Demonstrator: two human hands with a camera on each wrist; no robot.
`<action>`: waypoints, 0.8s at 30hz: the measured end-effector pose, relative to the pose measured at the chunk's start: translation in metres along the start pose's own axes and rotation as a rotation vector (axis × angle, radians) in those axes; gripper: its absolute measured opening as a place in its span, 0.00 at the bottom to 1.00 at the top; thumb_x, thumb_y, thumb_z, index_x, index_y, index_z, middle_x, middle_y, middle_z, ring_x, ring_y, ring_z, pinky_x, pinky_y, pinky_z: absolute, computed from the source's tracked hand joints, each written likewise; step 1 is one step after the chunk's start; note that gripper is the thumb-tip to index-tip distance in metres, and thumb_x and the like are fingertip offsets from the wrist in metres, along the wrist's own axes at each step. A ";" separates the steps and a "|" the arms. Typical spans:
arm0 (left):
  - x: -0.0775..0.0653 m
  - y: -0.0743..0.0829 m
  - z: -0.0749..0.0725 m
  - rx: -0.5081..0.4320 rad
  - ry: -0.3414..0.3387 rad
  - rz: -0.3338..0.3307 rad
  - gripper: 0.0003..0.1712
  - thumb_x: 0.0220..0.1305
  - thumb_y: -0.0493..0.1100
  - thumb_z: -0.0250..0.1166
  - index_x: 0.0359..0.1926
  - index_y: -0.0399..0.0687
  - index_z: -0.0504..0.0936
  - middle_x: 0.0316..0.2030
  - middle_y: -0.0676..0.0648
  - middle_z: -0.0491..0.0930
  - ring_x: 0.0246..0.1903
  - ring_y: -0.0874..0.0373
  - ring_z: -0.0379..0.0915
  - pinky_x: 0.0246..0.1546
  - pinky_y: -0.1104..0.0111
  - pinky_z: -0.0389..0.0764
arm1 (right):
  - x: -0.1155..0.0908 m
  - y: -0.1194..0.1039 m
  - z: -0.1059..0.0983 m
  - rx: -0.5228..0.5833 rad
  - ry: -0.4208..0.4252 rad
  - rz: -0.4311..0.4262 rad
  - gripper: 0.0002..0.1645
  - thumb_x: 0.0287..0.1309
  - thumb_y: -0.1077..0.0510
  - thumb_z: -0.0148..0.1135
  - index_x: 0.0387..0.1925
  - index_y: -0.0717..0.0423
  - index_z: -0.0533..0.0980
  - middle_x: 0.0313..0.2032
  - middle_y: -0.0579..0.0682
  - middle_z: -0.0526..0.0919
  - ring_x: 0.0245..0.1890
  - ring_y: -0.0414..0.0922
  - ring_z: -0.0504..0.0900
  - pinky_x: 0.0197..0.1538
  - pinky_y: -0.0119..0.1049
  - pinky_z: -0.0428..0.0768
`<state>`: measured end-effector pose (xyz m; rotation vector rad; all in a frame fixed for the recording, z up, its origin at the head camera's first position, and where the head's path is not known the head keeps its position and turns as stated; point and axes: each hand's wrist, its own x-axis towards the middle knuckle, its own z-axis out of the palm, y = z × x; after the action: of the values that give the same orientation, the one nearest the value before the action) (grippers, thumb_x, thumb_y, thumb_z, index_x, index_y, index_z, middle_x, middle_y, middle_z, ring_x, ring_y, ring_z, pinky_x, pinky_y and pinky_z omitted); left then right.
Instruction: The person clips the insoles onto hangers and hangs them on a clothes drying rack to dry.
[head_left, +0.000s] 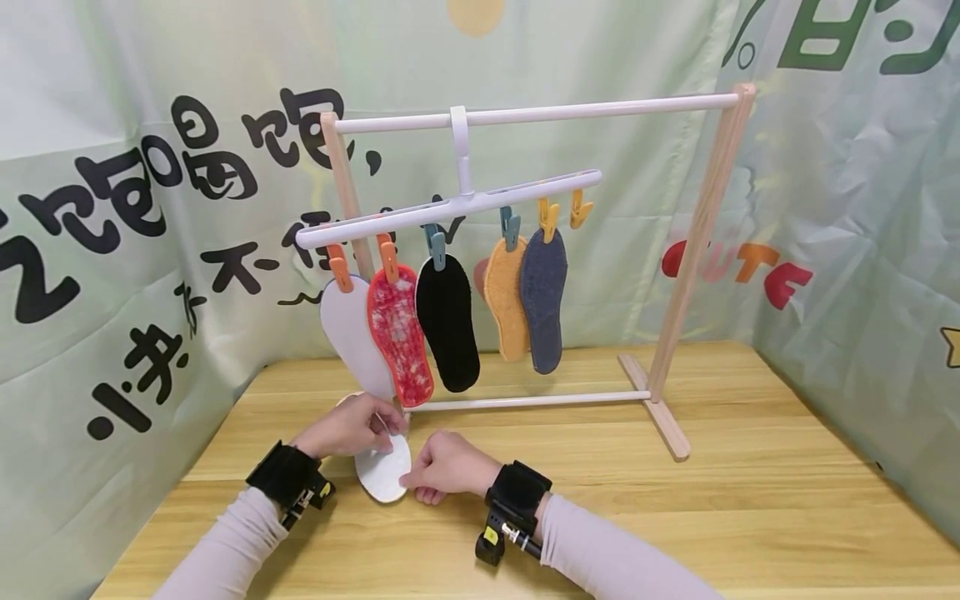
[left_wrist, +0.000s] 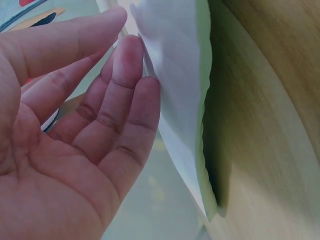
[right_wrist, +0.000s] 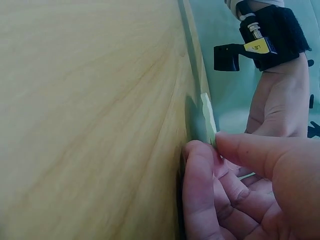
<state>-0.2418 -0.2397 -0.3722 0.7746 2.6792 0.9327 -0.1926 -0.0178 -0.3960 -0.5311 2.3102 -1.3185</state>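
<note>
A white insole [head_left: 386,475] lies tilted low over the table, its thin pale-green edge [left_wrist: 204,95] showing in the left wrist view. My right hand [head_left: 450,465] pinches its near right edge between thumb and forefinger. From the left, my left hand [head_left: 363,427] reaches over the insole's middle and covers part of it. Its gently bent fingertips [left_wrist: 129,55] touch the white face, with the thumb beside them. Just behind the hands hang a pale insole [head_left: 352,333] and a red-and-white one [head_left: 397,333], each under an orange clip.
A white clip hanger [head_left: 450,207] hangs on a wooden rack [head_left: 697,242] at the table's [head_left: 750,517] back. Blue clips carry black [head_left: 447,325] and yellow [head_left: 504,300] insoles. One yellow clip [head_left: 549,218] holds a grey-blue insole [head_left: 543,304]; another [head_left: 580,210] hangs bare.
</note>
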 end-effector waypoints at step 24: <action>0.004 0.011 0.005 0.049 -0.049 0.052 0.15 0.60 0.29 0.76 0.48 0.40 0.92 0.45 0.46 0.91 0.36 0.62 0.80 0.36 0.72 0.82 | -0.009 0.011 -0.019 0.029 -0.032 0.004 0.15 0.66 0.60 0.73 0.25 0.64 0.85 0.20 0.51 0.87 0.19 0.37 0.83 0.28 0.31 0.87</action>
<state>-0.2384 -0.2276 -0.3692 0.8692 2.6610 0.8506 -0.1968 0.0061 -0.3954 -0.5345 2.2622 -1.3298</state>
